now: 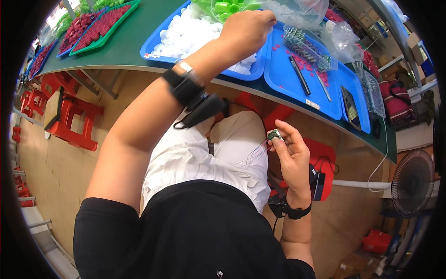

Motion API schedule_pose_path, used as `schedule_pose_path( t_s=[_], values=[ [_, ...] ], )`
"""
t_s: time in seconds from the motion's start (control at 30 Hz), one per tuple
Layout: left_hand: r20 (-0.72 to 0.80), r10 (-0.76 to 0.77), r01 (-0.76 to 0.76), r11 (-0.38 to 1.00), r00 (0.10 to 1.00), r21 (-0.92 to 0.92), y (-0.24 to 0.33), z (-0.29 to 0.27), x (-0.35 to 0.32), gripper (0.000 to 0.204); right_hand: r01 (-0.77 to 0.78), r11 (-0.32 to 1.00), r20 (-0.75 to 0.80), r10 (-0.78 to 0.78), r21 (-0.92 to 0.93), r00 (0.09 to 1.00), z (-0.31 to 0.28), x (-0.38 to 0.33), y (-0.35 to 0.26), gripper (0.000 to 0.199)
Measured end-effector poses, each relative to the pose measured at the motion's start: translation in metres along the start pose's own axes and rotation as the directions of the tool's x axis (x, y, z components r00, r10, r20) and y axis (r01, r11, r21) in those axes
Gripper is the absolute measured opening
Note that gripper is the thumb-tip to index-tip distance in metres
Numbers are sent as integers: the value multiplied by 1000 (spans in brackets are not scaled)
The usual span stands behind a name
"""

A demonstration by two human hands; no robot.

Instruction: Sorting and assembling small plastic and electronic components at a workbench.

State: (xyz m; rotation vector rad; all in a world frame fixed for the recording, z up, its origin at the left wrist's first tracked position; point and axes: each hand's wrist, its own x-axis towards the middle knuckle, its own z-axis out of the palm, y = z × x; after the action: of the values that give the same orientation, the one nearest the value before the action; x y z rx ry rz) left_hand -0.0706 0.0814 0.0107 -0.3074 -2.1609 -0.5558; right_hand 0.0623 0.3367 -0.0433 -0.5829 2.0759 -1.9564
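Observation:
My left hand point(248, 31) reaches across the far side of the table, over the gap between two blue trays. Its fingers are curled together beside a clear plastic bag, and whatever they grip is hidden. White plastic pieces point(189, 31) fill the blue tray point(151, 49) under that forearm, with green plastic parts point(227, 7) in a bag behind. Low over my lap, my right hand point(295, 156) pinches a small green circuit board point(274, 135) between thumb and fingers. A white part sits on the board, and thin red and dark wires trail from it to the left.
The middle blue tray point(283, 79) holds a black pen point(299, 75), tweezers point(323, 86), pink pieces and a clear box point(309, 49) of metal parts. A phone point(350, 107) lies in the right tray. Red stools point(76, 118) stand left; a fan point(412, 182) stands right.

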Motion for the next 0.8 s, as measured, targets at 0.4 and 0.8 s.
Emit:
schedule_pose_path(
  t_s=[0.4,0.8],
  values=[
    [772,-360,778,-166,524,-605,103,-57,-150,29,25,997,-56,-21,79,998,5,-2,2,30],
    [710,-465,668,-288,529,-686,111,-43,-181,26,54,997,8,-55,60,998,19,-5,19,17]
  ],
)
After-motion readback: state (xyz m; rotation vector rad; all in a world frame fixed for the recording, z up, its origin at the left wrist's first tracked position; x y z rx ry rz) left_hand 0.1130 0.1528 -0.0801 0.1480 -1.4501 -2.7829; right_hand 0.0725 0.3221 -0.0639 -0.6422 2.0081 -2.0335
